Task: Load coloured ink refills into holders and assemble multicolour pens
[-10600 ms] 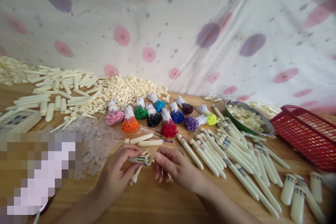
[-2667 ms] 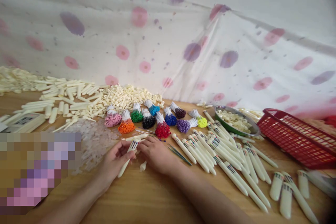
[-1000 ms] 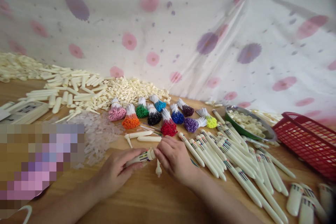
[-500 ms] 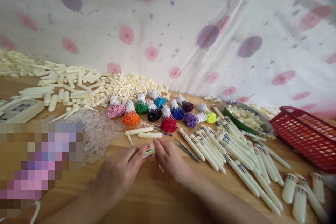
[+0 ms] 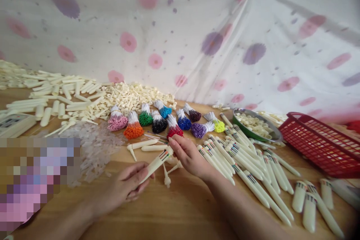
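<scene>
My left hand [image 5: 131,182] is closed around the lower barrel of a cream multicolour pen [image 5: 155,164], which tilts up to the right. Coloured sliders show in the slots near its upper end. At that end, the thumb and fingers of my right hand [image 5: 188,154] are pinched on the pen's top; the fingertips partly hide it. Below the right hand, small cream stemmed plastic parts [image 5: 167,178] lie on the table. Just beyond the pen are two loose cream tubes [image 5: 154,148] and several thin refills [image 5: 154,137].
Bundles of coloured refills, including an orange one [image 5: 133,127], stand mid-table. Cream parts [image 5: 132,97] heap behind them, clear plastic pieces [image 5: 97,150] at left. Several multicolour pens [image 5: 253,180] lie at right, near a green-sided bowl [image 5: 239,122] and a red basket [image 5: 317,146].
The pen has come into plain view, tilted in my left hand, which has dropped slightly. My right hand has risen to its top end. The whole view has shifted a little.
</scene>
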Demonstrator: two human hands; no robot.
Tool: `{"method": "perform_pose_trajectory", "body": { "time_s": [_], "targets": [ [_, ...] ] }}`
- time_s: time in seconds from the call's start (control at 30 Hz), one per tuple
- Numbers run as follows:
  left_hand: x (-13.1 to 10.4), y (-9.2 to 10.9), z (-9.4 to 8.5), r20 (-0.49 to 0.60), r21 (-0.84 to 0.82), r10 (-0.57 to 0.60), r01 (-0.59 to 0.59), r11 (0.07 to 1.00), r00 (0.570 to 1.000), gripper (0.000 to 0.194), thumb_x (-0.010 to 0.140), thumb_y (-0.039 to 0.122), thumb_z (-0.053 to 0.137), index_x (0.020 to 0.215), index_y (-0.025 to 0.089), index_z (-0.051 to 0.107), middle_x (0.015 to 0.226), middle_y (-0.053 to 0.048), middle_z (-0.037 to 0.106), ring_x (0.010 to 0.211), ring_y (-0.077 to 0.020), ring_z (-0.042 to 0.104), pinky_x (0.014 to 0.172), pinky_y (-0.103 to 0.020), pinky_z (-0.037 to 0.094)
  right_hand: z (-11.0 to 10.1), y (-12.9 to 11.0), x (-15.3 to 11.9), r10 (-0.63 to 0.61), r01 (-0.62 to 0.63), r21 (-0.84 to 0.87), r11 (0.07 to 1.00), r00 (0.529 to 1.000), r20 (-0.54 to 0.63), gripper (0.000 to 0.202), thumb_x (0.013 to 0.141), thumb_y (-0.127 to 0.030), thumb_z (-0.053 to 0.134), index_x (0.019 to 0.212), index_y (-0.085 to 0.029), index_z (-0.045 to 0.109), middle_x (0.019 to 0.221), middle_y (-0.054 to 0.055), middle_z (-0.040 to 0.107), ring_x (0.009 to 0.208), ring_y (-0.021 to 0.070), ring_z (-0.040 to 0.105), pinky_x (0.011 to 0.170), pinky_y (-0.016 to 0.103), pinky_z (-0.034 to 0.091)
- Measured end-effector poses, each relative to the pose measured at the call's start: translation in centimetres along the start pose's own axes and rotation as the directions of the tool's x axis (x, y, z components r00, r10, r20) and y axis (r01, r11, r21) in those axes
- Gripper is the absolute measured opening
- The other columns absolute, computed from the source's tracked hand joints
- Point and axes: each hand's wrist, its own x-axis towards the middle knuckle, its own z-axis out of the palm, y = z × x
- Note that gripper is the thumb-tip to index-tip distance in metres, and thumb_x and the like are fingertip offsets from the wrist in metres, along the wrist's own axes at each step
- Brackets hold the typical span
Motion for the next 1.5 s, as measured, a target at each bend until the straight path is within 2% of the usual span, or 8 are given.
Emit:
{"method": "perform_pose_trajectory", "body": {
  "time_s": [0.23, 0.43, 0.5, 0.6, 0.73, 0.97, 1.27, 1.5],
  "targets": [
    [-0.2, -1.4, 1.9, -0.138, 0.571, 0.280, -0.155, 0.806, 0.950, 0.029, 0.087, 0.042, 0.039, 0.072, 0.021, 0.050, 0.055, 0.004, 0.049, 0.050, -0.0128, 0.048, 0.048, -0.021, 0.036, 1.0, -1.1, 0.3, 0.174, -0.174, -0.004, 0.985, 0.985, -0.017, 0.030, 0.087, -0.032, 0.036, 0.060, -0.020, 0.030, 0.055, -0.006, 0.030, 0.052, 0.0078, 0.027, 0.046, 0.020, 0.023],
    [0.1, -1.6, 0.6, -0.181, 0.873, 0.659, -0.189, 0.449, 0.730, 0.013, 0.080, 0.032, 0.051, 0.072, 0.023, 0.055, 0.058, 0.001, 0.059, 0.050, -0.0156, 0.054, 0.048, -0.023, 0.037, 1.6, -1.0, 0.2, 0.306, -0.299, 0.113, 0.948, 0.951, -0.052, 0.031, 0.084, -0.033, 0.039, 0.057, -0.020, 0.032, 0.051, -0.006, 0.032, 0.049, 0.0079, 0.028, 0.044, 0.020, 0.020],
    [0.4, -1.3, 0.3, -0.202, 0.893, 0.689, -0.157, 0.421, 0.696, 0.013, 0.078, 0.033, 0.054, 0.070, 0.023, 0.056, 0.059, 0.000, 0.061, 0.052, -0.0169, 0.056, 0.050, -0.025, 0.038, 2.0, -0.8, 0.2, 0.317, -0.303, 0.155, 0.940, 0.946, -0.071, 0.033, 0.085, -0.038, 0.036, 0.058, -0.020, 0.032, 0.052, -0.006, 0.030, 0.048, 0.0080, 0.029, 0.043, 0.020, 0.021],
    [0.9, -1.0, 1.0, -0.290, 0.736, 0.537, -0.174, 0.654, 0.792, 0.019, 0.079, 0.039, 0.053, 0.070, 0.022, 0.052, 0.055, 0.003, 0.057, 0.048, -0.0151, 0.054, 0.048, -0.024, 0.039, 2.6, -0.7, 0.5, 0.307, -0.236, 0.364, 0.901, 0.940, -0.150, 0.038, 0.086, -0.050, 0.034, 0.062, -0.022, 0.030, 0.051, -0.007, 0.026, 0.045, 0.0081, 0.026, 0.042, 0.020, 0.024],
    [1.3, -1.6, 2.6, -0.214, 0.202, 0.255, -0.213, 0.956, 0.943, 0.029, 0.085, 0.047, 0.044, 0.072, 0.021, 0.047, 0.058, 0.004, 0.056, 0.051, -0.0130, 0.057, 0.053, -0.024, 0.046, 3.5, -0.3, 0.6, 0.358, -0.087, 0.704, 0.705, 0.900, -0.248, 0.043, 0.079, -0.061, 0.044, 0.066, -0.021, 0.038, 0.057, -0.005, 0.041, 0.049, 0.0083, 0.039, 0.049, 0.020, 0.036],
    [1.4, -2.7, 2.7, -0.210, 0.031, 0.176, -0.174, 0.984, 0.962, 0.034, 0.079, 0.051, 0.053, 0.086, 0.018, 0.048, 0.057, 0.005, 0.056, 0.049, -0.0121, 0.056, 0.050, -0.024, 0.044, 6.7, -0.6, -0.7, 0.349, -0.366, 0.888, 0.277, 0.900, 0.262, 0.049, 0.079, -0.064, 0.041, 0.100, -0.020, 0.044, 0.083, 0.004, 0.062, 0.047, 0.0132, 0.054, 0.035, 0.023, 0.041],
    [1.8, -2.9, 2.7, -0.191, -0.037, 0.165, -0.175, 0.984, 0.968, 0.038, 0.078, 0.055, 0.053, 0.087, 0.018, 0.050, 0.058, 0.006, 0.055, 0.047, -0.0113, 0.057, 0.048, -0.023, 0.042, 6.5, 0.1, -0.9, 0.234, -0.366, 0.928, 0.066, 0.910, 0.342, 0.039, 0.077, -0.036, 0.061, 0.112, -0.020, 0.051, 0.124, 0.008, 0.053, 0.056, 0.0116, 0.059, 0.035, 0.022, 0.048],
    [2.0, -3.0, 2.5, -0.154, -0.066, 0.171, -0.183, 0.981, 0.973, 0.036, 0.078, 0.053, 0.054, 0.088, 0.018, 0.049, 0.062, 0.005, 0.056, 0.049, -0.0114, 0.059, 0.050, -0.023, 0.042, 6.3, 0.8, -0.9, 0.169, -0.402, 0.916, 0.017, 0.904, 0.393, 0.045, 0.076, -0.037, 0.061, 0.118, -0.026, 0.048, 0.121, 0.004, 0.056, 0.059, 0.0142, 0.060, 0.035, 0.025, 0.048]
  ]
}}
